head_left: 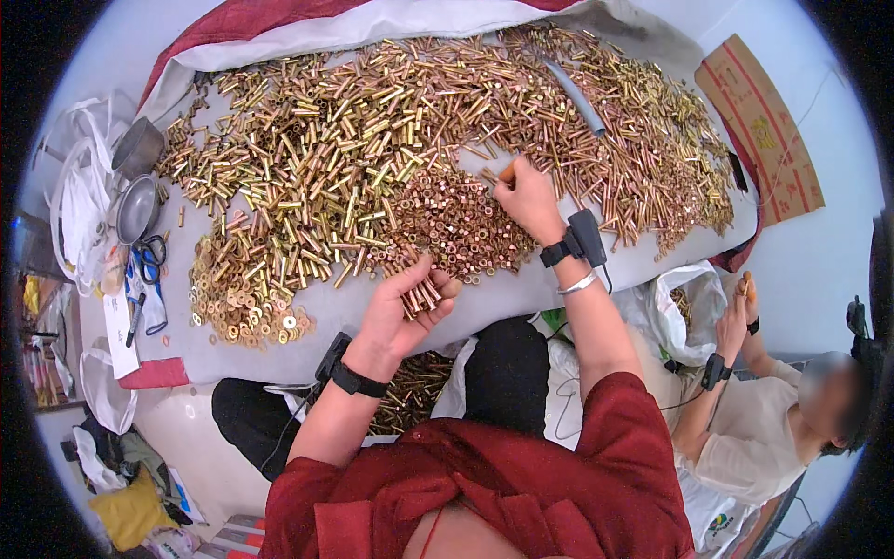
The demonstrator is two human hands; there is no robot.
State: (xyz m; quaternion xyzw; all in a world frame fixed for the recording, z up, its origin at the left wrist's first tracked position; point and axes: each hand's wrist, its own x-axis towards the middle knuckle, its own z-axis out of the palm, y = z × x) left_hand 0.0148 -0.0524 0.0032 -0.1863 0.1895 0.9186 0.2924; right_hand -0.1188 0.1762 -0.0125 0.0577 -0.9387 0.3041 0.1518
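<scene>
Before you, a grey cloth-covered table [638, 268] bears a broad spread of yellow-gold cylindrical metal sleeves [307, 140]. Your left hand [414, 296] curls around a bunch of coppery rod-shaped metal fasteners [422, 298], at the near edge of a mound of small coppery metal nuts [456, 219]. Your right hand [529, 198] is drawn together beyond that mound; whether it grips the slender piece at its fingertips cannot be told. The fasteners are probably stiff, individually light and rather slick, best held mid-shank. Your left fingers and thumb partly hide them.
</scene>
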